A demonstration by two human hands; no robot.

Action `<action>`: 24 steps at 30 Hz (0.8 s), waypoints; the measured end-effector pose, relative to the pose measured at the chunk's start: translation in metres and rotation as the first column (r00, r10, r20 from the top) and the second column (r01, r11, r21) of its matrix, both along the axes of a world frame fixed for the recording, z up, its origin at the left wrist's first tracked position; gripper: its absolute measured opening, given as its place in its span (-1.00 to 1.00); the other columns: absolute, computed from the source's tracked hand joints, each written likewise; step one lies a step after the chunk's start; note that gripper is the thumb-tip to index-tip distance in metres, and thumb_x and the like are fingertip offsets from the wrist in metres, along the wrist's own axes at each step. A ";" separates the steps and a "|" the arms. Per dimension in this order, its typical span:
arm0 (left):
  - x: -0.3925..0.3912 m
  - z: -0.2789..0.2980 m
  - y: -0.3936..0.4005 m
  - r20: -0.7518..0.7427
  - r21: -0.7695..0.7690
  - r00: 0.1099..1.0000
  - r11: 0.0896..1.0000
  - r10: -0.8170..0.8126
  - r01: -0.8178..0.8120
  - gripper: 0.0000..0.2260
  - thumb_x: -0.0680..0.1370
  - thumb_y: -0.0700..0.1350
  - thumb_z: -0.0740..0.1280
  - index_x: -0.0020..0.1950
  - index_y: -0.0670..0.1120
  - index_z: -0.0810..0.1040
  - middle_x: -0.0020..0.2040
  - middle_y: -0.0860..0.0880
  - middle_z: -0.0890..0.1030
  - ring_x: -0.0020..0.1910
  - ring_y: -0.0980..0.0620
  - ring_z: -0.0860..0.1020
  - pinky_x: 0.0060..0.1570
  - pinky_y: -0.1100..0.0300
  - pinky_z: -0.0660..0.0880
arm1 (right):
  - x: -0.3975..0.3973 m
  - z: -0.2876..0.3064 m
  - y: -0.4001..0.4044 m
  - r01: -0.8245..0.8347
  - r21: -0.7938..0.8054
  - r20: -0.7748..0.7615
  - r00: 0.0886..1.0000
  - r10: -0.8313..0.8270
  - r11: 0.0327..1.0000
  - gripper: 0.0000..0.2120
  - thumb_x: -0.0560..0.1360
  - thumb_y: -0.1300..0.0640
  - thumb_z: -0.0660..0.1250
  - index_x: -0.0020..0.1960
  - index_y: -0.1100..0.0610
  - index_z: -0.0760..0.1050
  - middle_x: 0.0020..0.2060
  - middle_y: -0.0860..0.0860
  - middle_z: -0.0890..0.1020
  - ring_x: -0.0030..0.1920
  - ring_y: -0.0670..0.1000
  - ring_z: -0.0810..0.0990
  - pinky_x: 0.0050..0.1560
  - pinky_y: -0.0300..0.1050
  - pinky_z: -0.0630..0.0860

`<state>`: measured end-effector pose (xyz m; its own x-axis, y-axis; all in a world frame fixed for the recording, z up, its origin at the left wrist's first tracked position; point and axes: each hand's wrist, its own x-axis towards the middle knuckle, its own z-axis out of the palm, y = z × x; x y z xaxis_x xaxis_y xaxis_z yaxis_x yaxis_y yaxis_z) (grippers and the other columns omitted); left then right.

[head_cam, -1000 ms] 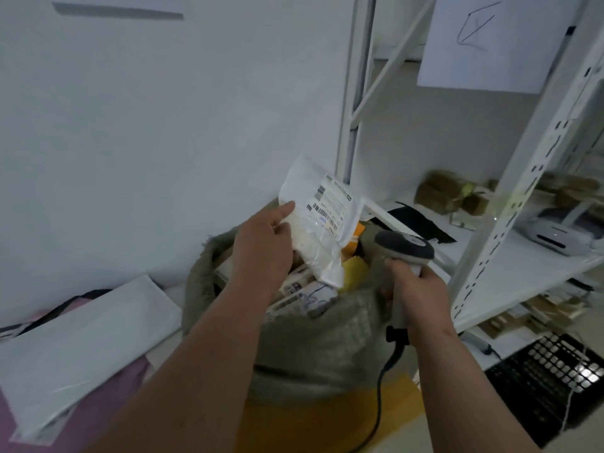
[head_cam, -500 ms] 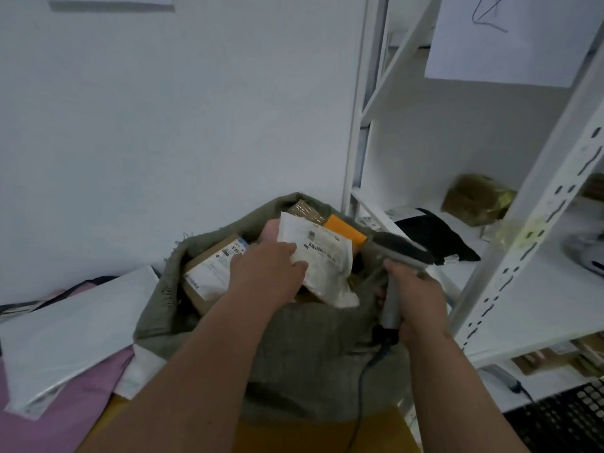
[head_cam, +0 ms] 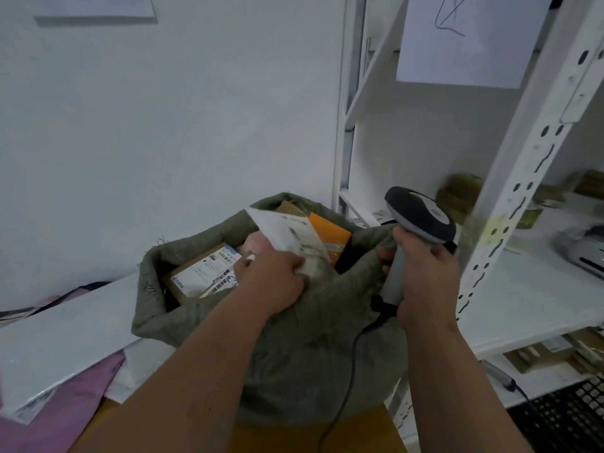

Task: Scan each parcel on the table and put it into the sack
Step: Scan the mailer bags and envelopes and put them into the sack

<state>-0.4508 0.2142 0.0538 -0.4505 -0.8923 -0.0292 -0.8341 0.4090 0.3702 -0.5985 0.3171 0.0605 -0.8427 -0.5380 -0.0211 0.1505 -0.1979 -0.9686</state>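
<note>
A grey-green woven sack (head_cam: 310, 348) stands open in the middle, holding a brown labelled box (head_cam: 202, 276) and an orange packet (head_cam: 328, 232). My left hand (head_cam: 273, 277) reaches into the sack's mouth and grips a white plastic parcel (head_cam: 287, 235) with a shipping label, which lies tilted over the sack's contents. My right hand (head_cam: 425, 282) holds a grey corded barcode scanner (head_cam: 420, 219) upright by its handle, just right of the sack's rim, and its fingers also pinch the sack's edge.
White and pink mailer bags (head_cam: 62, 351) lie stacked on the table at left. A white metal shelf rack (head_cam: 523, 158) stands close on the right, with small boxes and a label printer (head_cam: 585, 253) on it. A black crate (head_cam: 565, 416) sits low right.
My left hand has lowered the white parcel from above the sack down into its mouth. The scanner has risen and tilted upward at the sack's right rim.
</note>
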 end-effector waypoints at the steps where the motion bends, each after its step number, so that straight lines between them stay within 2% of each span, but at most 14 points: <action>1: -0.001 -0.001 0.003 -0.082 0.101 0.996 0.995 -0.019 0.027 -0.72 0.61 0.03 0.22 0.30 0.17 0.53 0.33 0.04 0.51 0.33 -0.07 0.41 0.42 -0.09 0.19 | 0.000 -0.001 0.001 -0.004 0.004 -0.003 1.000 0.004 1.000 -0.92 0.47 0.07 0.45 -0.15 0.02 0.57 -0.37 -0.04 0.69 -0.18 0.04 0.67 0.02 0.06 0.61; 3: 0.000 -0.005 0.005 -0.161 0.243 0.985 0.965 -0.056 0.095 -0.79 0.61 0.00 0.26 0.18 0.16 0.62 0.27 0.04 0.57 0.26 -0.03 0.46 0.38 -0.06 0.28 | 0.001 -0.003 0.003 -0.008 0.017 -0.007 1.000 0.008 1.000 -0.92 0.47 0.07 0.45 -0.14 0.02 0.57 -0.33 -0.01 0.70 -0.17 0.04 0.69 0.01 0.04 0.62; 5: 0.002 -0.006 0.012 -0.138 0.356 0.984 0.922 -0.109 0.152 -0.81 0.60 -0.02 0.28 0.13 0.13 0.65 0.23 0.04 0.59 0.18 0.03 0.48 0.29 0.08 0.33 | 0.004 -0.006 0.005 -0.021 0.038 -0.025 0.999 0.022 0.999 -0.91 0.47 0.06 0.45 -0.16 0.02 0.56 -0.29 0.03 0.71 -0.15 0.05 0.69 -0.04 0.01 0.61; 6: 0.002 -0.006 0.016 -0.102 0.383 0.984 0.908 -0.143 0.172 -0.80 0.61 0.02 0.27 0.17 0.14 0.63 0.25 0.03 0.58 0.18 0.03 0.48 0.28 0.08 0.34 | 0.007 -0.008 0.006 -0.032 0.056 -0.040 0.999 0.034 0.998 -0.90 0.47 0.05 0.45 -0.17 0.02 0.56 -0.27 0.04 0.71 -0.14 0.05 0.69 -0.06 -0.02 0.59; 7: 0.001 -0.006 0.019 -0.038 0.374 0.981 0.908 -0.188 0.189 -0.75 0.62 0.09 0.22 0.25 0.17 0.57 0.31 0.04 0.54 0.25 0.01 0.46 0.34 0.02 0.30 | 0.009 -0.010 0.008 -0.045 0.077 -0.055 0.997 0.049 0.996 -0.89 0.47 0.04 0.45 -0.18 0.01 0.56 -0.25 0.05 0.71 -0.13 0.07 0.69 -0.07 -0.03 0.57; 9: 0.000 -0.008 0.024 0.135 0.301 0.952 0.927 -0.276 0.226 -0.60 0.62 0.27 0.04 0.45 0.29 0.31 0.47 0.05 0.38 0.45 -0.05 0.32 0.45 -0.16 0.11 | 0.013 -0.014 0.010 -0.066 0.121 -0.079 0.994 0.076 0.990 -0.86 0.48 0.03 0.45 -0.21 0.00 0.54 -0.21 0.09 0.70 -0.08 0.11 0.68 -0.02 0.03 0.58; 11: 0.006 -0.007 0.028 0.256 0.255 0.919 0.938 -0.301 0.236 -0.45 0.55 0.41 -0.07 0.53 0.32 0.06 0.54 0.07 0.27 0.53 -0.07 0.17 0.46 -0.22 -0.04 | 0.016 -0.015 0.012 -0.062 0.168 -0.110 0.991 0.081 0.984 -0.84 0.50 0.03 0.43 -0.23 0.01 0.52 -0.21 0.12 0.69 -0.07 0.14 0.66 0.06 0.12 0.58; 13: 0.017 -0.004 0.031 0.325 0.289 0.893 0.932 -0.312 0.220 -0.31 0.45 0.51 -0.05 0.54 0.29 0.03 0.56 0.05 0.21 0.56 -0.11 0.10 0.44 -0.22 -0.10 | 0.019 -0.013 0.016 -0.039 0.189 -0.125 0.990 0.063 0.981 -0.83 0.50 0.05 0.41 -0.24 0.02 0.52 -0.21 0.13 0.69 -0.07 0.16 0.66 0.06 0.13 0.57; 15: 0.031 0.004 0.036 0.364 0.325 0.857 0.912 -0.364 0.249 -0.31 0.46 0.47 0.10 0.54 0.24 0.13 0.54 0.02 0.25 0.52 -0.11 0.17 0.45 -0.18 -0.02 | 0.024 -0.011 0.018 -0.003 0.200 -0.122 0.992 0.028 0.980 -0.82 0.49 0.04 0.40 -0.26 0.03 0.51 -0.20 0.16 0.69 -0.06 0.19 0.65 0.07 0.17 0.58; 16: 0.037 0.008 0.038 0.344 0.341 0.853 0.899 -0.393 0.276 -0.39 0.51 0.37 0.19 0.52 0.21 0.23 0.49 0.02 0.34 0.47 -0.08 0.28 0.43 -0.12 0.10 | 0.028 -0.010 0.020 0.017 0.206 -0.124 0.992 0.009 0.978 -0.82 0.48 0.03 0.40 -0.26 0.04 0.50 -0.19 0.17 0.68 -0.05 0.20 0.65 0.07 0.20 0.58; 18: 0.047 0.012 0.040 0.232 0.368 0.871 0.868 -0.433 0.334 -0.60 0.57 0.13 0.29 0.39 0.09 0.46 0.30 0.00 0.53 0.24 0.01 0.47 0.21 0.12 0.35 | 0.038 -0.008 0.022 0.054 0.219 -0.166 0.986 -0.017 0.974 -0.79 0.45 -0.04 0.41 -0.26 0.05 0.50 -0.21 0.17 0.67 -0.08 0.22 0.65 0.05 0.23 0.60; 19: 0.051 0.013 0.041 0.160 0.361 0.884 0.859 -0.439 0.362 -0.68 0.58 0.06 0.30 0.31 0.05 0.54 0.21 0.00 0.58 0.13 0.05 0.51 0.09 0.20 0.36 | 0.044 -0.007 0.024 0.069 0.221 -0.191 0.981 -0.026 0.973 -0.76 0.42 -0.08 0.40 -0.26 0.06 0.51 -0.23 0.16 0.67 -0.10 0.21 0.65 0.03 0.23 0.61; 21: 0.058 0.017 0.045 0.012 0.330 0.904 0.855 -0.427 0.400 -0.76 0.58 0.03 0.31 0.21 0.04 0.61 0.09 0.05 0.62 0.03 0.11 0.54 -0.03 0.28 0.36 | 0.055 -0.001 0.027 0.080 0.222 -0.226 0.974 -0.029 0.972 -0.74 0.43 -0.08 0.40 -0.27 0.08 0.51 -0.26 0.14 0.65 -0.13 0.18 0.64 0.02 0.23 0.61; 24: 0.071 0.020 0.050 -0.067 0.314 0.886 0.833 -0.460 0.456 -0.75 0.58 0.05 0.30 0.24 0.08 0.59 0.12 0.08 0.61 0.04 0.15 0.53 -0.02 0.32 0.37 | 0.073 0.009 0.031 0.035 0.256 -0.244 0.969 0.030 0.966 -0.78 0.49 -0.01 0.37 -0.28 0.06 0.49 -0.26 0.13 0.67 -0.12 0.19 0.66 0.08 0.26 0.59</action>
